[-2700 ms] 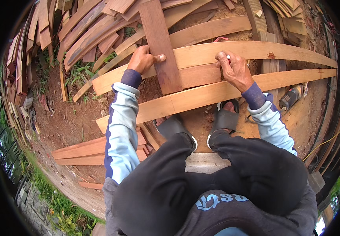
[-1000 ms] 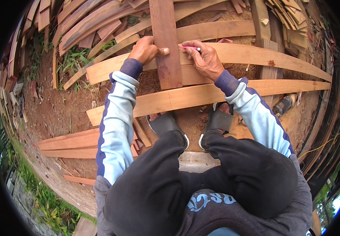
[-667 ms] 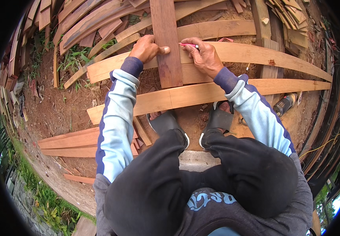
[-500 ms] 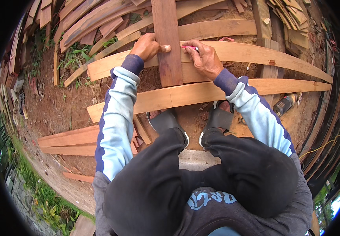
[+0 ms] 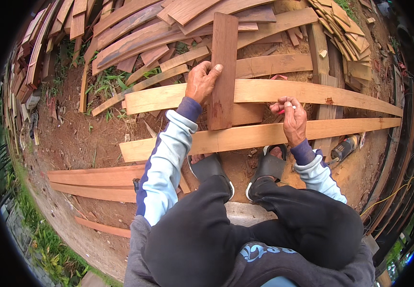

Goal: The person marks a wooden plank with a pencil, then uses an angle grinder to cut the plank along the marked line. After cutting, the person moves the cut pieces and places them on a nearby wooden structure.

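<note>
A short dark-brown board [image 5: 223,71] lies crosswise over a long, pale curved plank [image 5: 302,91]. Its near end meets the far edge of a second curved plank [image 5: 259,136], which bears a thin crosswise line. My left hand [image 5: 203,83] grips the board's left edge, thumb on its upper face and fingers tucked partly out of sight. To the right of the board, between the two planks, my right hand [image 5: 294,124] holds a thin red pencil [image 5: 281,112] in curled fingers, apart from the wood.
Stacked boards [image 5: 140,40] fill the far left, with more in a pile [image 5: 343,28] at the far right. A power tool [image 5: 345,147] lies on the soil right of my sandalled feet [image 5: 270,162]. Reddish planks [image 5: 97,184] rest at the near left.
My right hand has drawn back from the board's edge, rightward and nearer to me, with the pencil. My left hand stays on the board. The whole view has shifted.
</note>
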Action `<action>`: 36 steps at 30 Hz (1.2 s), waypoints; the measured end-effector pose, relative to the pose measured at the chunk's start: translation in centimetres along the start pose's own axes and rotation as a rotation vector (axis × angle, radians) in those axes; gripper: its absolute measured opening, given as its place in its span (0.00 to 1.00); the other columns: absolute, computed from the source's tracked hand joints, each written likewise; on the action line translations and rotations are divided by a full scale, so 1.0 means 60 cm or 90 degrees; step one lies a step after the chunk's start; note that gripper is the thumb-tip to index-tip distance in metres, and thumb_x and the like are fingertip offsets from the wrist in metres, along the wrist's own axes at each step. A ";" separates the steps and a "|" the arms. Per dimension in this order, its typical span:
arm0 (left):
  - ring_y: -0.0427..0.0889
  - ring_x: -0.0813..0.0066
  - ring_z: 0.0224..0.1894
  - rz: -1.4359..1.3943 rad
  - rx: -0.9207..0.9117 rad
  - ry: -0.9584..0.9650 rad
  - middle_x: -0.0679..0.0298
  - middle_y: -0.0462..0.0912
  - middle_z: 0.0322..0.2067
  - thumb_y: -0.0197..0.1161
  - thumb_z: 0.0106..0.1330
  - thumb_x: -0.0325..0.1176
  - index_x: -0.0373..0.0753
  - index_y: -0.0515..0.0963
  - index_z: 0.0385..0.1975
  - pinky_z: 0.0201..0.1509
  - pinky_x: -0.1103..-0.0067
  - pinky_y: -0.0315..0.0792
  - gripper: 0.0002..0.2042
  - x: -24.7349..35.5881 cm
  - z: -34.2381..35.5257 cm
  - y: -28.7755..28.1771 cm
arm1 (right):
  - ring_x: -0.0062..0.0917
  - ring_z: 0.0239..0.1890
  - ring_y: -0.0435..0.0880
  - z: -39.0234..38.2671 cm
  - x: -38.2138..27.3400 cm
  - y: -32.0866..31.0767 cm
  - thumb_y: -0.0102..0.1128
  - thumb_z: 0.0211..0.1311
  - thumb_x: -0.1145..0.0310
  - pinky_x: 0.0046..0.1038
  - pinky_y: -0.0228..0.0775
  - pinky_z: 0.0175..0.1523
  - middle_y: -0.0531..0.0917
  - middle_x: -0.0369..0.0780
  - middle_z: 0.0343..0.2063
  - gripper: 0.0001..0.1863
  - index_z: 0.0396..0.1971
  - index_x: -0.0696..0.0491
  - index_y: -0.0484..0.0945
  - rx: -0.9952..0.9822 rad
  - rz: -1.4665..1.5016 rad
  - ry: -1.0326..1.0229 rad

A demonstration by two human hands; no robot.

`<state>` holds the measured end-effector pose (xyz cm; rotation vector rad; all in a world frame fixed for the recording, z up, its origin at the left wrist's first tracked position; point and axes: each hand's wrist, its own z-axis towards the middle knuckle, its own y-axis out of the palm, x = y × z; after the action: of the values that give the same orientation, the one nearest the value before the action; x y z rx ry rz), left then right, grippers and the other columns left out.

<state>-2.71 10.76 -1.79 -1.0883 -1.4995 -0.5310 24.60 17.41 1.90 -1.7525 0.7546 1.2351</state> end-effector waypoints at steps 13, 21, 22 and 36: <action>0.76 0.81 0.35 -0.517 0.215 0.026 0.66 0.81 0.33 0.57 0.73 0.42 0.33 0.77 0.39 0.41 0.81 0.72 0.15 0.089 -0.073 -0.088 | 0.08 0.15 0.65 -0.056 0.011 -0.049 0.48 0.74 0.62 0.14 0.58 0.19 0.78 0.33 0.24 0.15 0.44 0.60 0.77 0.029 0.033 0.057; 0.79 0.72 0.49 -0.621 0.030 -0.046 0.63 0.80 0.45 0.57 0.73 0.40 0.35 0.74 0.49 0.55 0.72 0.73 0.15 0.087 -0.143 -0.030 | 0.09 0.19 0.67 -0.077 -0.108 -0.065 0.63 0.64 0.52 0.18 0.58 0.24 0.79 0.33 0.22 0.22 0.38 0.60 0.83 -0.080 0.040 -0.115; 0.80 0.74 0.43 -0.585 -0.002 -0.034 0.62 0.82 0.43 0.55 0.74 0.39 0.36 0.75 0.48 0.51 0.75 0.75 0.14 0.098 -0.141 -0.024 | 0.09 0.20 0.66 -0.080 -0.125 -0.088 0.65 0.63 0.54 0.18 0.57 0.23 0.77 0.31 0.20 0.20 0.36 0.59 0.84 -0.060 0.073 -0.032; 0.85 0.68 0.37 -0.146 0.000 -0.220 0.56 0.84 0.34 0.56 0.71 0.50 0.32 0.69 0.57 0.42 0.77 0.80 0.26 0.055 -0.261 -0.186 | 0.07 0.18 0.62 -0.632 -0.093 -0.545 0.65 0.62 0.55 0.14 0.49 0.20 0.71 0.25 0.19 0.14 0.29 0.51 0.79 0.346 0.138 0.274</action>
<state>-3.83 -6.17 7.86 -1.0526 -1.9425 -0.5174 66.60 -0.94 22.75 -1.5078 1.4140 0.6841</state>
